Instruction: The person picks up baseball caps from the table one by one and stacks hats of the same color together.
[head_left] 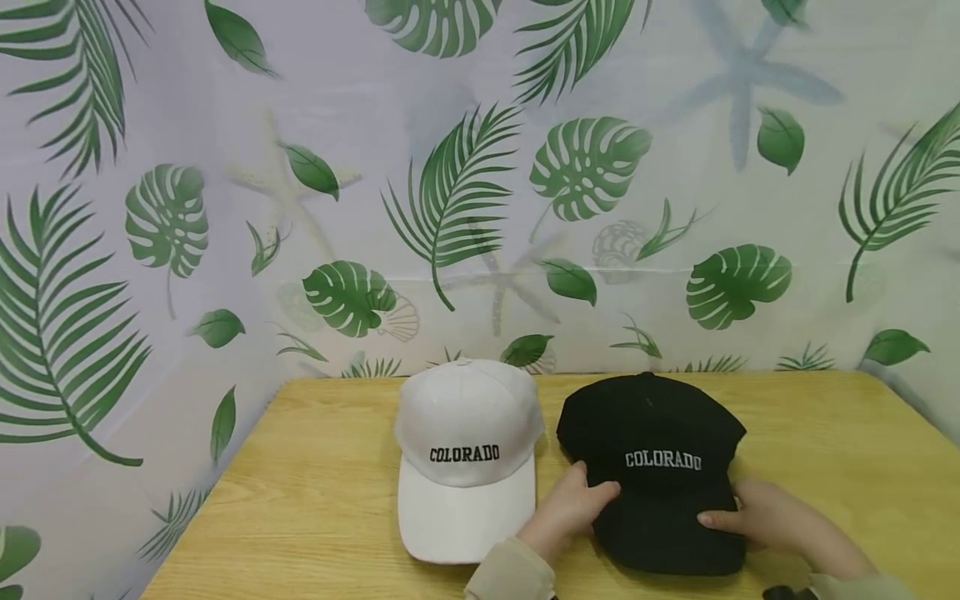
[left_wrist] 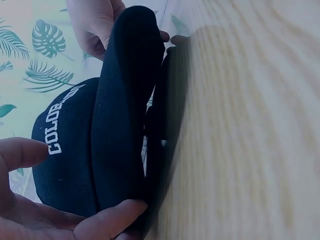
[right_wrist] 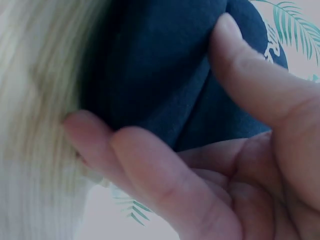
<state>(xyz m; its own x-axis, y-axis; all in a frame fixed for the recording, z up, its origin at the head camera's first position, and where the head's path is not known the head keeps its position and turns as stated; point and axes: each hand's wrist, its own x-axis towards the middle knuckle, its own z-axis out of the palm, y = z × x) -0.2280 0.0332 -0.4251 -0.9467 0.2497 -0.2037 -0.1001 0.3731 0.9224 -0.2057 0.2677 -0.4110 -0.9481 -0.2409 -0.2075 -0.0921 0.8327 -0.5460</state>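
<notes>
A black baseball cap [head_left: 651, 425] with COLORADO in white letters lies on the right half of the table, brim toward me. My left hand [head_left: 572, 510] grips its left side, thumb on top near the base of the brim. On the opposite side my right hand [head_left: 776, 521] holds the brim, with the thumb over it and the other fingers mostly hidden from the head view. The left wrist view shows the brim [left_wrist: 122, 115] just above the tabletop. In the right wrist view, fingers [right_wrist: 165, 185] reach along the brim's edge beside the table surface.
A white baseball cap [head_left: 467, 425] with black COLORADO lettering stands just left of the black one, brim also toward me. Both are on a wooden table [head_left: 315, 483]. Behind it hangs a leaf-patterned backdrop [head_left: 480, 75].
</notes>
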